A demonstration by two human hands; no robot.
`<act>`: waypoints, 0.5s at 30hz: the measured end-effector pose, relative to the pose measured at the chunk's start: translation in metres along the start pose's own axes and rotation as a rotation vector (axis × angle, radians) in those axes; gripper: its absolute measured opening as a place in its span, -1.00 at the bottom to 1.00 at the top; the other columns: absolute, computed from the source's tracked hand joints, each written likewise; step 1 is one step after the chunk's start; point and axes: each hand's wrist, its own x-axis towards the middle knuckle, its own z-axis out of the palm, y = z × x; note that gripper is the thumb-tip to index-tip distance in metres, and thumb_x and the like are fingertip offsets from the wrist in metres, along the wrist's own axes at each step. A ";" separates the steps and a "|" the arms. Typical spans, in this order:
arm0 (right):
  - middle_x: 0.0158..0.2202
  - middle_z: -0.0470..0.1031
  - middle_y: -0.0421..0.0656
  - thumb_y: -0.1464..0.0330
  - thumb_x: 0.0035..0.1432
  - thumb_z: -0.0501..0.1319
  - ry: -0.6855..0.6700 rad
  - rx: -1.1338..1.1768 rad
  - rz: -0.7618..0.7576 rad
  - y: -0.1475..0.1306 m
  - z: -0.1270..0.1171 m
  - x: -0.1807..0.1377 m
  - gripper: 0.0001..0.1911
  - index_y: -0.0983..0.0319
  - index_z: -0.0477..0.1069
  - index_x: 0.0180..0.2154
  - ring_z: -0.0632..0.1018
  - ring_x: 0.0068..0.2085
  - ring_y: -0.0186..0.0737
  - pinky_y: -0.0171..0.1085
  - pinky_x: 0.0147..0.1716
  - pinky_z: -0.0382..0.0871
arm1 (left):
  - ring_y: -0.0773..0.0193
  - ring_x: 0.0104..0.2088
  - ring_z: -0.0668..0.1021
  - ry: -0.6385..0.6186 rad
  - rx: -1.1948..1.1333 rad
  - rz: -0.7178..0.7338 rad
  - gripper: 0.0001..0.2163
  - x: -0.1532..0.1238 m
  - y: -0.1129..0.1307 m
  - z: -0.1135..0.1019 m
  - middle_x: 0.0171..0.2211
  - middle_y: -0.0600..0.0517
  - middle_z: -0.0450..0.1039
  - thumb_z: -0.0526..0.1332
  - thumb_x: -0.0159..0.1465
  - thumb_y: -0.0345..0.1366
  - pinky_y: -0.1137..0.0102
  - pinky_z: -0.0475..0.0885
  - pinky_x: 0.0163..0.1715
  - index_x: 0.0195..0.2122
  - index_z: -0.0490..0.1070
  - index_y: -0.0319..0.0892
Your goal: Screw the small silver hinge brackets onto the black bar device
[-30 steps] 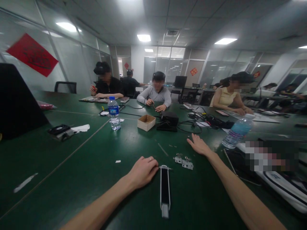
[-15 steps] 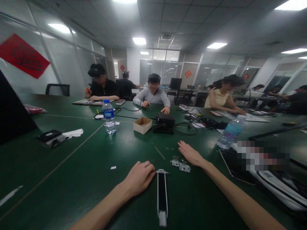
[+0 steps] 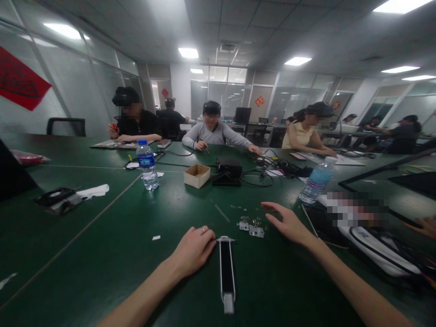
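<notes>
On the green table in front of me lies a long narrow black piece with a pale wire-like frame [image 3: 227, 268], with a thin rod [image 3: 231, 240] across its far end. My left hand [image 3: 195, 247] rests on the table with its fingers curled closed at the rod's left end. What the fingertips grip is partly hidden. My right hand [image 3: 289, 225] hovers to the right with thumb and fingers apart, holding nothing. Just left of it lie small metal plates with holes [image 3: 256, 231] and several small rings [image 3: 255, 221].
An open cardboard box [image 3: 196, 177] and a black device [image 3: 227, 171] stand ahead. Water bottles stand left [image 3: 147, 165] and right [image 3: 318, 179]. A dark tablet-like slab [image 3: 320, 227] and a white bag [image 3: 381, 254] lie right. Co-workers sit across the table.
My right hand has lifted from lying flat and drawn to the right, uncovering more small rings. My left hand stays by the rod. The view has shifted slightly; a co-worker opposite has reached sideways.
</notes>
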 end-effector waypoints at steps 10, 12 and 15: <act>-0.29 0.51 -0.10 0.38 0.06 0.13 -0.287 -0.330 -0.019 -0.005 -0.009 -0.002 -0.82 0.19 0.48 -0.29 0.52 -0.29 -0.14 -0.19 -0.27 0.41 | 0.23 -0.27 0.47 0.002 0.023 0.017 -0.84 0.001 -0.001 0.001 -0.23 0.02 0.42 0.00 0.41 -0.33 0.32 0.30 -0.25 -0.19 0.36 -0.14; -0.40 0.49 -0.15 0.43 0.04 0.11 -0.319 -0.330 0.044 -0.007 -0.006 -0.001 -0.85 0.19 0.44 -0.35 0.50 -0.39 -0.19 -0.25 -0.40 0.36 | 0.22 -0.28 0.47 0.000 0.034 0.016 -0.84 0.002 0.000 0.001 -0.24 0.02 0.42 0.00 0.40 -0.33 0.32 0.29 -0.25 -0.20 0.36 -0.14; -0.46 0.47 -0.18 0.44 0.00 0.13 -0.332 -0.330 0.142 -0.009 -0.003 0.000 -0.90 0.20 0.41 -0.39 0.48 -0.46 -0.23 -0.30 -0.49 0.30 | 0.22 -0.27 0.47 -0.016 0.051 0.009 -0.84 0.003 0.001 0.000 -0.25 0.01 0.42 0.00 0.40 -0.33 0.32 0.30 -0.25 -0.21 0.37 -0.15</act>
